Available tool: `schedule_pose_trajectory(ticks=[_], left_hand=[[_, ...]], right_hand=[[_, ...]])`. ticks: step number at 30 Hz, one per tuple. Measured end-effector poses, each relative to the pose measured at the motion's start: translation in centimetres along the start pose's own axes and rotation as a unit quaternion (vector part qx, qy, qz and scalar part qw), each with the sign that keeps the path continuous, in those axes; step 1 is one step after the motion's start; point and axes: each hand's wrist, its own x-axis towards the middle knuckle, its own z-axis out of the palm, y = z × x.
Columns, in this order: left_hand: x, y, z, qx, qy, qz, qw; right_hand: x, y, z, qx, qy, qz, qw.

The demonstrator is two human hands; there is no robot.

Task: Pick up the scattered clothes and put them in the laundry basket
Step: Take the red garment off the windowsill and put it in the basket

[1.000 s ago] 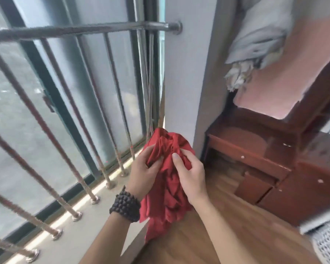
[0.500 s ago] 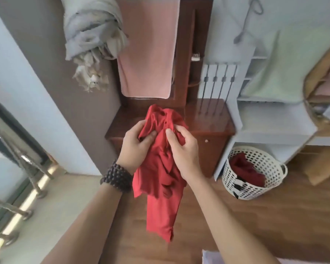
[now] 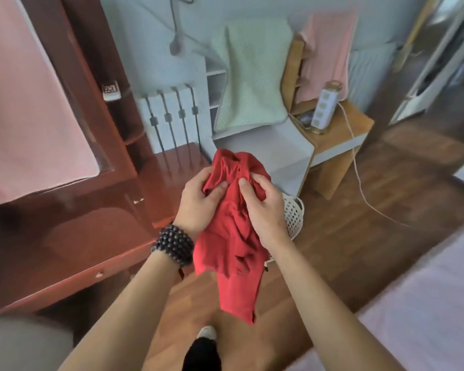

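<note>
A bunched red garment [image 3: 233, 245] hangs in front of me, its loose end dangling toward the wooden floor. My left hand [image 3: 198, 202], with a dark bead bracelet on the wrist, grips its upper left side. My right hand [image 3: 263, 207] grips its upper right side. The white perforated laundry basket [image 3: 295, 212] stands on the floor just behind my right hand; only part of its rim and wall shows, and its contents are hidden by the garment and hand.
A dark red wooden dresser [image 3: 73, 236] fills the left. A white shelf unit [image 3: 273, 151] and a wooden side table [image 3: 340, 135] with a white cord stand behind the basket. A pale bed edge [image 3: 426, 303] lies at the lower right. My foot [image 3: 206, 333] is below.
The view has swung right, from the window railing to the dresser and shelves. Both hands kept hold of the red garment, which now hangs over the basket, hiding most of it.
</note>
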Motion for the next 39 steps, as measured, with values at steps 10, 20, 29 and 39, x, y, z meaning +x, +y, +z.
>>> schedule_pose_trajectory(ticks=[10,20,29,39], left_hand=[[18.2,-5.0,10.4,-0.073,-0.212,-0.014,0.974],[28.8,-11.5,22.3,-0.038,-0.269,-0.019,0.962],[33.4,-23.1,34.4,0.024,-0.227,-0.077,0.971],[28.0,-47.0,40.1,0.156,-0.277,-0.172,0.932]], right_hand=[[15.1,5.9,-4.3,-0.050,0.115,0.072,0.989],[26.2,14.7,-11.1,-0.044,0.135,0.143,0.979],[34.6,29.8,-16.5,0.042,0.114,0.271,0.955],[32.8,57.1,-13.1,-0.026,0.043,0.351,0.935]])
